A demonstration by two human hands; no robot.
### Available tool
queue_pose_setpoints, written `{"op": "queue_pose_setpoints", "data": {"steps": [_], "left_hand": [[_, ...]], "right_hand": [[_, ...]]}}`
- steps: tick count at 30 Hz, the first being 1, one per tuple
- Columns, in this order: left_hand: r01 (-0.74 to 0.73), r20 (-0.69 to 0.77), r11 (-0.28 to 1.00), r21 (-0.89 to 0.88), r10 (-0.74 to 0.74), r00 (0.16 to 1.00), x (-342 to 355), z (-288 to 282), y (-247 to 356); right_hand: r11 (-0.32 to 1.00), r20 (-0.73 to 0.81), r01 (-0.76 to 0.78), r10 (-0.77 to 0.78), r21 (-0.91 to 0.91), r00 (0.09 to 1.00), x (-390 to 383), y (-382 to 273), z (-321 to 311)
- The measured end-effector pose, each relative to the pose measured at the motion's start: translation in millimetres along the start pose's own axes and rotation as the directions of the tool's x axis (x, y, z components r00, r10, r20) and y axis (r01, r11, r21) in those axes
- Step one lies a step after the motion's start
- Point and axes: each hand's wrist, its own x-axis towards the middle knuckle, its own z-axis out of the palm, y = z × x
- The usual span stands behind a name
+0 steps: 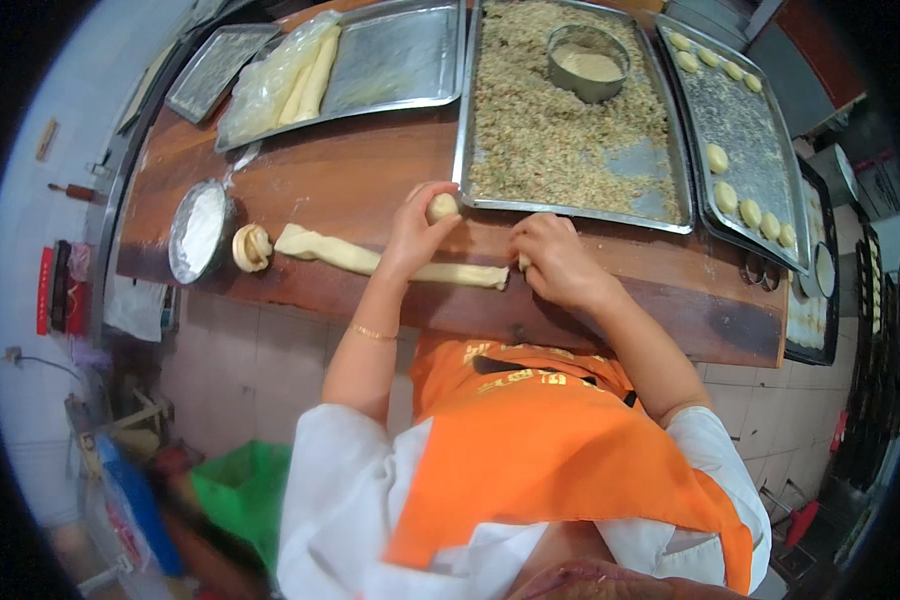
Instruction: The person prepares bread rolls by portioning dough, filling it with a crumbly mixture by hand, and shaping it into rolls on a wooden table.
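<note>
My left hand is closed round a pale dough ball near the front edge of the filling tray. A long dough rope lies along the table's near side, running behind my left wrist. Just past the rope's right end, my right hand has its fingers bent in a pinch, a small piece of dough showing between them. Left of the rope sit a coiled lump of dough and a metal bowl of white flour.
A large tray of crumbly filling holds a round metal container. To its right, a floured tray carries several dough pieces. A far-left tray holds dough strips partly under plastic. Metal rings lie near the table's right end.
</note>
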Motion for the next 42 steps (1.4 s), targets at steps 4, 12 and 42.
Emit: {"op": "queue_pose_setpoints", "data": {"steps": [4,12,42], "left_hand": [[0.041,-0.061,0.992,0.117,-0.034,0.998,4.0,-14.4,-34.5],[0.170,-0.213,0.972,0.161,-0.134,0.968,60.2,-8.6,-49.7],[-0.018,-0.101,0.818,0.575,0.093,0.991,27.8,8.5,-62.0]], "right_hand": [[0.995,-0.028,-0.013,0.010,-0.100,1.000,-20.0,1.0,12.1],[0.995,-0.184,-0.050,0.065,0.086,0.981,-32.9,-3.7,-21.3],[0.975,-0.196,-0.068,0.110,0.211,0.974,-61.0,-3.2,-30.6]]}}
